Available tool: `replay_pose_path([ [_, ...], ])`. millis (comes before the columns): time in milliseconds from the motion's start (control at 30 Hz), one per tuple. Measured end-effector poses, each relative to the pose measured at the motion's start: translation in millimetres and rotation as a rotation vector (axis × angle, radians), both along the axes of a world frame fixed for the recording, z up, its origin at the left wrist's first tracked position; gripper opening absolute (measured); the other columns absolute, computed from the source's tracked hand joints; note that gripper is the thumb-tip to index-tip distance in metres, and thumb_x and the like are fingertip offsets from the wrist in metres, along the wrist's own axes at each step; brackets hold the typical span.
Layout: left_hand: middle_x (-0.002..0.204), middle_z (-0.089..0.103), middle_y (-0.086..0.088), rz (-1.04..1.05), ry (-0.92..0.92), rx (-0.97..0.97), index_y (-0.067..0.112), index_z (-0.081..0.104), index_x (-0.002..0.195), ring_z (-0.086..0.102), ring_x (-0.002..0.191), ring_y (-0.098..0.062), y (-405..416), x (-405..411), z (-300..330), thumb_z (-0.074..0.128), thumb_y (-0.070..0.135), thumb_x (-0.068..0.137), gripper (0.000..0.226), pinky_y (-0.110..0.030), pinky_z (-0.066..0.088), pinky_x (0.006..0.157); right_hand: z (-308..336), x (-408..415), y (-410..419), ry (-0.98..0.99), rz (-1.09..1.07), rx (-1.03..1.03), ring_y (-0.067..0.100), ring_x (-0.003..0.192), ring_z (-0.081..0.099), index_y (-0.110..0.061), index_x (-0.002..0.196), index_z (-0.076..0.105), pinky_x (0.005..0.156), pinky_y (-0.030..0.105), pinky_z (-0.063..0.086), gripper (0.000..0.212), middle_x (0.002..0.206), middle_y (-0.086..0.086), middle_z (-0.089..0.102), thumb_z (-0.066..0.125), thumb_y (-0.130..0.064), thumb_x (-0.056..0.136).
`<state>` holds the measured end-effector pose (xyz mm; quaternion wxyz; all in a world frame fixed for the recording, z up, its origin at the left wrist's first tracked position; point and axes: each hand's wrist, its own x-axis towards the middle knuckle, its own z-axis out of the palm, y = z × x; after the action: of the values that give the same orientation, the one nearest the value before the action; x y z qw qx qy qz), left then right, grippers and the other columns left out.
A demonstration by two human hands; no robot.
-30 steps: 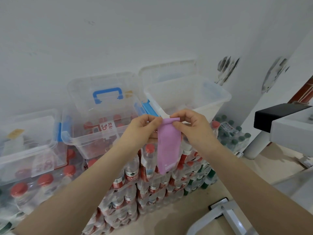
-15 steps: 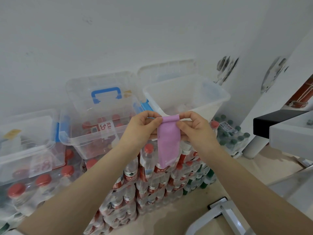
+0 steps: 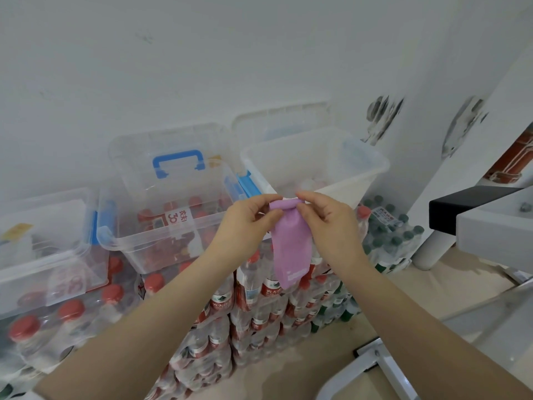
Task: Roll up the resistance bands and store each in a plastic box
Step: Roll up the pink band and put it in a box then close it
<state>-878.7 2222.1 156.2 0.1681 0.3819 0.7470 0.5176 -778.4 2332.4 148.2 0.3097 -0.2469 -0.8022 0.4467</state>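
Head view: your left hand [image 3: 245,223] and right hand [image 3: 326,223] pinch the purple band [image 3: 291,249] at its rolled top edge; soft and matte, it hangs flat before the clear plastic box [image 3: 360,166].

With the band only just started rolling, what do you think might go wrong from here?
1. The pink-purple resistance band is pinched only at its rolled top edge by the left hand and right hand; it could slip and unroll.
2. Its long tail hangs free in mid-air, so the roll may go crooked.
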Motion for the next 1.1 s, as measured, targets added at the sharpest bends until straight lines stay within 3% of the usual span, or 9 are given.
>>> replay_pose_path([
  [133,0.089,0.071,0.004,-0.034,-0.206,0.093,0.028,0.065,0.095,0.069,0.084,-0.011,0.6,2.4,1.9,0.051,0.018,0.092,0.018,-0.02,0.056,0.074,2.9,-0.6,-2.1,0.003,0.076,-0.236,0.008,0.113,0.054,-0.019,0.128,0.053,0.1,0.032,0.044,0.034,0.123,-0.005,0.058,0.046,-0.018,0.095],
  [233,0.086,0.072,0.008,-0.019,-0.229,0.116,0.03,0.069,0.09,0.068,0.084,-0.011,1.7,1.1,2.0,0.051,0.022,0.092,0.02,-0.023,0.056,0.075,1.8,-1.8,-9.9,-0.006,0.158,-0.333,0.005,0.123,0.043,-0.018,0.135,0.044,0.103,0.021,0.037,0.038,0.134,-0.006,0.05,0.041,-0.017,0.097],
  [333,0.089,0.071,0.009,-0.012,-0.227,0.111,0.034,0.068,0.087,0.066,0.088,-0.015,-1.2,-3.9,2.5,0.051,0.023,0.092,0.021,-0.026,0.056,0.079,2.8,-1.1,-5.5,0.029,0.129,-0.327,0.012,0.114,0.056,-0.018,0.129,0.051,0.1,0.031,0.045,0.035,0.121,-0.003,0.061,0.046,-0.017,0.095],
  [467,0.091,0.071,0.003,-0.047,-0.194,0.079,0.026,0.064,0.094,0.067,0.085,-0.014,-3.0,-7.3,8.3,0.051,0.019,0.092,0.015,-0.026,0.057,0.075,15.8,-3.0,6.9,0.02,0.167,-0.327,0.025,0.09,0.066,-0.025,0.111,0.059,0.083,0.035,0.055,0.022,0.095,0.005,0.068,0.054,-0.018,0.091],
  [600,0.083,0.072,-0.001,-0.052,-0.264,0.125,0.022,0.058,0.097,0.069,0.077,-0.015,-4.1,-7.6,15.4,0.052,0.012,0.091,0.013,-0.026,0.058,0.072,22.4,-7.2,9.3,0.027,0.233,-0.288,0.015,0.073,0.067,-0.016,0.087,0.067,0.07,0.031,0.057,0.01,0.079,0.0,0.07,0.058,-0.015,0.089],
  [733,0.084,0.072,-0.012,-0.059,-0.349,0.127,0.018,0.058,0.09,0.071,0.075,-0.021,-6.9,-6.5,17.9,0.053,0.01,0.09,0.01,-0.032,0.06,0.068,20.8,-11.0,7.6,0.053,0.208,-0.231,0.015,0.074,0.067,-0.019,0.084,0.067,0.067,0.027,0.057,0.006,0.084,0.004,0.069,0.063,-0.016,0.085],
  [900,0.07,0.072,-0.004,-0.041,-0.49,0.143,0.014,0.062,0.087,0.07,0.064,-0.016,-15.8,-8.1,19.6,0.056,0.015,0.089,0.007,-0.024,0.057,0.058,17.4,-11.9,-0.5,0.033,0.208,-0.104,0.018,0.074,0.065,-0.031,0.078,0.063,0.063,0.026,0.054,0.016,0.083,-0.008,0.064,0.064,-0.016,0.084],
  [1033,0.069,0.07,-0.001,-0.034,-0.398,0.131,0.013,0.06,0.081,0.069,0.064,-0.011,-21.0,-9.5,16.4,0.056,0.008,0.088,0.01,-0.022,0.057,0.06,15.3,-12.8,-8.4,0.041,0.254,-0.141,0.017,0.072,0.062,-0.026,0.081,0.063,0.067,0.031,0.05,0.015,0.087,-0.004,0.065,0.065,-0.012,0.082],
  [1100,0.075,0.067,-0.004,-0.007,-0.321,0.129,0.014,0.06,0.075,0.068,0.065,-0.011,-23.5,-10.5,14.8,0.056,0.003,0.087,0.016,-0.022,0.058,0.063,14.1,-14.8,-11.0,0.02,0.262,-0.214,0.018,0.08,0.064,-0.025,0.091,0.062,0.073,0.034,0.052,0.012,0.095,0.0,0.065,0.067,-0.019,0.082],
])
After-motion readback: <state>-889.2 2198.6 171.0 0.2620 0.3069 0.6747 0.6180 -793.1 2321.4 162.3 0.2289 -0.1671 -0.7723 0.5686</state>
